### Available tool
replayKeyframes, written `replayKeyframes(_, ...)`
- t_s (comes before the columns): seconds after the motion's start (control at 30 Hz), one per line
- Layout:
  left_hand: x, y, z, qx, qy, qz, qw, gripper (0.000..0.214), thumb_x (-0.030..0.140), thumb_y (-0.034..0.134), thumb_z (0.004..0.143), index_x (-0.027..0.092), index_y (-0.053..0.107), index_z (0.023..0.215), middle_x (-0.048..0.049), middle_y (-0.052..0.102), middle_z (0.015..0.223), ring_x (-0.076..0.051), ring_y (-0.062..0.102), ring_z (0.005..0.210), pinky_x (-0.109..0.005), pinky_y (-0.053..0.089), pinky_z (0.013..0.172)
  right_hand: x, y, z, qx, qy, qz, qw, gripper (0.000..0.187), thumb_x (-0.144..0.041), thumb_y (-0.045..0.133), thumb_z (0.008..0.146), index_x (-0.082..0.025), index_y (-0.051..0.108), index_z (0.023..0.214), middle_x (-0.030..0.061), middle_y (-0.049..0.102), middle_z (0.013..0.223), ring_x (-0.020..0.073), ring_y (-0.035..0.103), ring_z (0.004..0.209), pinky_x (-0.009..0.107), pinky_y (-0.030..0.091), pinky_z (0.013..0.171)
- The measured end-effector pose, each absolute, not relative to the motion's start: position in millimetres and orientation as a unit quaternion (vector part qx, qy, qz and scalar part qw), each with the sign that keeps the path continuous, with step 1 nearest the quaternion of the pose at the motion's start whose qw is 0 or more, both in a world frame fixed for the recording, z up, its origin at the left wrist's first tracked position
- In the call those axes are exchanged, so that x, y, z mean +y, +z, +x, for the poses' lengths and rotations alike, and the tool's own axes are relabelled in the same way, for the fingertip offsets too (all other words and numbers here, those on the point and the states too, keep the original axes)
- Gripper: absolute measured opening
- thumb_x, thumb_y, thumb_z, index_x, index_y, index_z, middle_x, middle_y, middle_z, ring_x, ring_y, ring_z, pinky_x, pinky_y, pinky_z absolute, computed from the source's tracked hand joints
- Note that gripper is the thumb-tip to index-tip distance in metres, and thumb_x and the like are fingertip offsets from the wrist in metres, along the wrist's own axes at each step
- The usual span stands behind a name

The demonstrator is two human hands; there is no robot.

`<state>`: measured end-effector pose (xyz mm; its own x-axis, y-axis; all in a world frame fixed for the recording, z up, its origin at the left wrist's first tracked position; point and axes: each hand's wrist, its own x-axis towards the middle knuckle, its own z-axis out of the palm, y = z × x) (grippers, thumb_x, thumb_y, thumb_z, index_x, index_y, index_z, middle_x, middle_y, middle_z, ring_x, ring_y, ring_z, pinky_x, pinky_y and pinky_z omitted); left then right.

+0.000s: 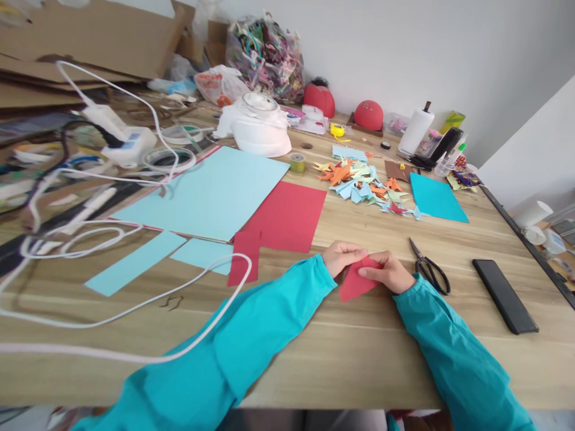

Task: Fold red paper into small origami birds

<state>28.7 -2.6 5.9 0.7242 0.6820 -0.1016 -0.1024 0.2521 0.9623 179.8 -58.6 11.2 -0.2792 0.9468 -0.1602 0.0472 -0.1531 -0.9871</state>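
Between my two hands is a small piece of folded red paper [357,286], its pointed lower end hanging toward me. My left hand [344,257] pinches its upper left edge. Thumb and fingers of my right hand [387,272] close on its right side, hiding part of the folds. Just right of that hand lie black-handled scissors [430,269], blades pointing away. Beyond my hands is a pile of small folded paper pieces [359,182] in orange, blue, green and red. To the left lie a large red sheet [290,218] and a red strip [245,257].
Light blue sheets [211,185] and a blue strip [135,263] lie left. A white cable [157,359] loops over the table, crossing my left sleeve. A black phone [504,295] rests at right, a turquoise sheet [439,197] farther back. Bags and a paper roll [416,131] stand behind.
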Motion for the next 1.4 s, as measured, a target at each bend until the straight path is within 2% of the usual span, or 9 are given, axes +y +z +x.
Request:
replayKeyframes(0.07, -1.6, 3.7, 28.6, 0.276, 0.260, 0.568, 0.731, 0.043, 0.053, 0.065, 0.063, 0.013, 0.057, 0.055, 0.0032, 0.046, 0.044, -0.007, 0.037, 0.044, -0.022, 0.025, 0.043, -58.8, 12.5, 179.0, -0.529, 0.603, -0.463, 0.378, 0.025, -0.035, 0.073, 0.066, -0.012, 0.071, 0.076, 0.0013, 0.067, 0.067, 0.0110, 0.055, 0.059, 0.024, 0.042, 0.057)
replayKeyframes(0.17, -0.6, 1.1, 29.8, 0.273, 0.257, 0.636, 0.674, 0.043, 0.048, 0.069, 0.059, 0.014, 0.047, 0.045, 0.0056, 0.037, 0.040, -0.005, 0.031, 0.043, -0.022, 0.020, 0.043, -58.5, 12.7, 180.2, -0.553, 0.582, -0.469, 0.367, 0.024, -0.033, 0.076, 0.061, -0.011, 0.070, 0.068, -0.0015, 0.061, 0.058, 0.0085, 0.050, 0.054, 0.021, 0.037, 0.053)
replayKeyframes(0.3, -0.2, 2.9, 31.0, 0.251, 0.241, 0.664, 0.661, 0.042, 0.050, 0.066, 0.061, 0.014, 0.049, 0.046, 0.0049, 0.039, 0.044, -0.007, 0.033, 0.047, -0.023, 0.024, 0.047, -57.9, 10.8, 182.7, -0.567, 0.570, -0.479, 0.353, 0.025, -0.035, 0.075, 0.063, -0.010, 0.069, 0.066, -0.0036, 0.055, 0.053, 0.0067, 0.043, 0.050, 0.021, 0.033, 0.049)
replayKeyframes(0.53, -2.8, 10.2, 30.9, 0.233, 0.246, 0.637, 0.693, 0.047, 0.054, 0.067, 0.057, 0.014, 0.046, 0.043, 0.0052, 0.038, 0.043, -0.006, 0.032, 0.047, -0.023, 0.022, 0.046, -58.5, 13.9, 181.8, -0.547, 0.595, -0.465, 0.361, 0.026, -0.035, 0.076, 0.060, -0.011, 0.072, 0.066, -0.0014, 0.060, 0.055, 0.0096, 0.049, 0.053, 0.023, 0.038, 0.053)
replayKeyframes(0.73, -0.5, 8.6, 28.4, 0.274, 0.273, 0.549, 0.741, 0.046, 0.054, 0.069, 0.057, 0.015, 0.048, 0.046, 0.0046, 0.041, 0.040, -0.006, 0.034, 0.040, -0.023, 0.020, 0.042, -57.4, 7.2, 183.0, -0.489, 0.610, -0.451, 0.431, 0.029, -0.041, 0.069, 0.070, -0.013, 0.071, 0.066, 0.0017, 0.065, 0.058, 0.0115, 0.054, 0.052, 0.024, 0.042, 0.053)
replayKeyframes(0.87, 2.0, 4.6, 27.7, 0.283, 0.289, 0.564, 0.720, 0.046, 0.052, 0.069, 0.059, 0.015, 0.046, 0.044, 0.0054, 0.038, 0.037, -0.005, 0.032, 0.038, -0.023, 0.019, 0.041, -56.0, 4.0, 184.7, -0.480, 0.613, -0.447, 0.441, 0.031, -0.041, 0.069, 0.070, -0.013, 0.069, 0.058, 0.0006, 0.061, 0.050, 0.0102, 0.050, 0.046, 0.023, 0.037, 0.047)
replayKeyframes(1.03, 3.6, 0.7, 28.6, 0.254, 0.273, 0.617, 0.693, 0.040, 0.049, 0.072, 0.058, 0.011, 0.059, 0.051, 0.0031, 0.048, 0.046, -0.006, 0.039, 0.047, -0.021, 0.026, 0.045, -55.7, 1.7, 185.3, -0.488, 0.598, -0.460, 0.439, 0.030, -0.041, 0.069, 0.069, -0.012, 0.069, 0.061, -0.0003, 0.061, 0.051, 0.0087, 0.046, 0.044, 0.022, 0.034, 0.045)
replayKeyframes(1.23, 5.6, -5.7, 28.4, 0.231, 0.266, 0.604, 0.715, 0.035, 0.042, 0.077, 0.053, 0.010, 0.067, 0.064, -0.0020, 0.065, 0.061, -0.012, 0.055, 0.057, -0.023, 0.042, 0.056, -55.0, 2.0, 182.5, -0.432, 0.588, -0.473, 0.494, 0.038, -0.048, 0.070, 0.065, -0.014, 0.063, 0.047, 0.0007, 0.057, 0.042, 0.0086, 0.042, 0.038, 0.023, 0.030, 0.039)
replayKeyframes(1.4, 7.0, -8.4, 29.8, 0.234, 0.257, 0.608, 0.714, 0.032, 0.040, 0.078, 0.051, 0.011, 0.067, 0.058, -0.0019, 0.064, 0.058, -0.012, 0.055, 0.056, -0.024, 0.042, 0.057, -55.3, 0.9, 183.1, -0.438, 0.577, -0.473, 0.502, 0.040, -0.046, 0.072, 0.064, -0.015, 0.059, 0.041, -0.0006, 0.052, 0.037, 0.0077, 0.039, 0.035, 0.023, 0.026, 0.038)
